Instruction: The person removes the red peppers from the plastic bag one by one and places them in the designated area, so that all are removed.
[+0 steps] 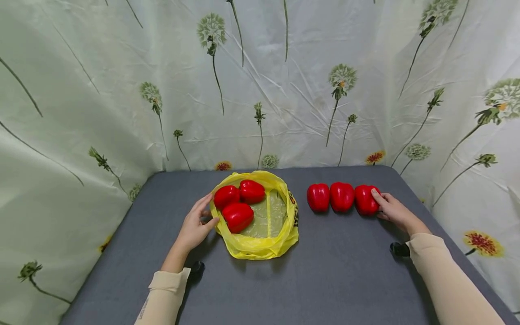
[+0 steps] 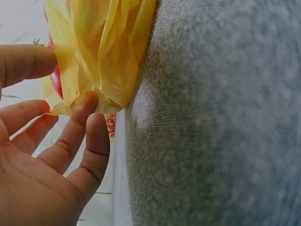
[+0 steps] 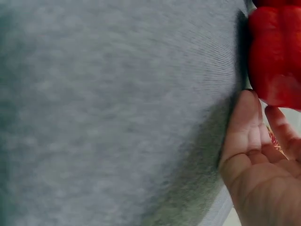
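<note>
A yellow plastic bag (image 1: pixel 280 243) stands with its mouth spread wide. Inside it, at its left, lie three red bell peppers (image 1: pixel 238 217). My left hand (image 1: pixel 196 228) touches the bag's left side, thumb and fingers spread; the left wrist view shows its fingertips against the thin yellow plastic (image 2: pixel 117 56). To the right of the bag, three more red bell peppers stand in a row: a left one (image 1: pixel 318 197), a middle one (image 1: pixel 342 197) and a right one (image 1: pixel 364 201). My right hand (image 1: pixel 394 211) is at the right pepper's outer side, its thumb overlapping the pepper, fingers fairly straight.
Everything stands on a grey cloth-covered table (image 1: pixel 317 280). A pale curtain (image 1: pixel 300 90) with dandelion prints hangs behind and around both sides. Dark wrist-camera pieces (image 1: pixel 400 249) show under the cuffs of the cream sleeves (image 1: pixel 443 266).
</note>
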`<state>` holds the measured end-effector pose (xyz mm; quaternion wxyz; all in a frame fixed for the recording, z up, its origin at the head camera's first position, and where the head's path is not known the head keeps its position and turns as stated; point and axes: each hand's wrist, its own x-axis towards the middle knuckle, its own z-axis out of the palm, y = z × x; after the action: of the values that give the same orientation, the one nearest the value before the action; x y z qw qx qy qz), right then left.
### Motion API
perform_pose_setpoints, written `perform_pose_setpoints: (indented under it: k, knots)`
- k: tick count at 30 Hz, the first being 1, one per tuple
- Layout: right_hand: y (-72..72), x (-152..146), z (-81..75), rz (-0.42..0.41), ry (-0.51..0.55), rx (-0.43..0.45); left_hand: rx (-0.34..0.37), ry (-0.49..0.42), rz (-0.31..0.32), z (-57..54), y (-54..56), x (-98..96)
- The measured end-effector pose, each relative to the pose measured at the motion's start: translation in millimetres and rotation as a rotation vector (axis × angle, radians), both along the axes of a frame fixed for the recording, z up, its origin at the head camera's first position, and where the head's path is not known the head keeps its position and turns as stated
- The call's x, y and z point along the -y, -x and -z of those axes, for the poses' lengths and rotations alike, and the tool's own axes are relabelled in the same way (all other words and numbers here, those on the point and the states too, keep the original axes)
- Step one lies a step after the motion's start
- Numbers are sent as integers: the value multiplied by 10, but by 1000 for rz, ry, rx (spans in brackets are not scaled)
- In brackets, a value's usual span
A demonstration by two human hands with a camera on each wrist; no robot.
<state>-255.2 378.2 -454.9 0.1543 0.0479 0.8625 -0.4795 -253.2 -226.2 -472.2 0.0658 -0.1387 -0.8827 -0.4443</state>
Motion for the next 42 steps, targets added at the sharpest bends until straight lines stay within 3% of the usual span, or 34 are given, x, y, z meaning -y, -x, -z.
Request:
perform_pose_setpoints:
  k: [10, 16, 25, 35, 42]
  knots:
    - [15, -72, -37, 75, 40, -30, 21, -5, -6, 7, -26, -1]
    - [0, -157, -118, 166, -128, -186, 18, -17, 1, 27, -25, -20]
    - [78, -106, -405, 231, -297, -410, 15, -11, -8, 8, -23, 5]
    - [182, 234, -689, 162, -284, -473, 1, -14, -1, 5, -3, 8]
    - [269, 515, -827, 58, -235, -441, -3, -2, -7, -10, -4, 12]
